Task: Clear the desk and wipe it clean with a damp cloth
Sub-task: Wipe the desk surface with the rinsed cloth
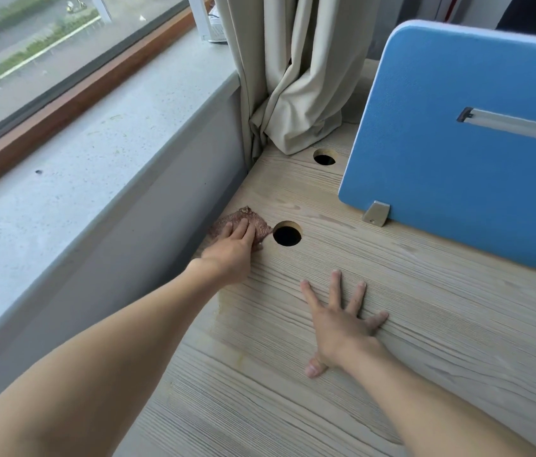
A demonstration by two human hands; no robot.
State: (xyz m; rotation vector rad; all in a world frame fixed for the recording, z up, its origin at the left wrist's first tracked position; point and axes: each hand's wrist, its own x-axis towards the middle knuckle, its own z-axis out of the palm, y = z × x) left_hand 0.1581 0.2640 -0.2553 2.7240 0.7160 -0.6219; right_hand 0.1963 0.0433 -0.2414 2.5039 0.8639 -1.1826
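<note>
The worktop is pale, matt wood-grain. The cloth is brown and nubby. The blue divider panel looks felt-covered, with a dull metal bracket. The curtain is beige fabric.

We log: pale wood-grain desk | brown cloth at centre-left beside hole | blue divider upper right | curtain hem top centre

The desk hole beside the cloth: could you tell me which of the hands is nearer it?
Left. The left hand presses the cloth close beside the hole; the right hand rests flat on the desk, well short of it.
</note>
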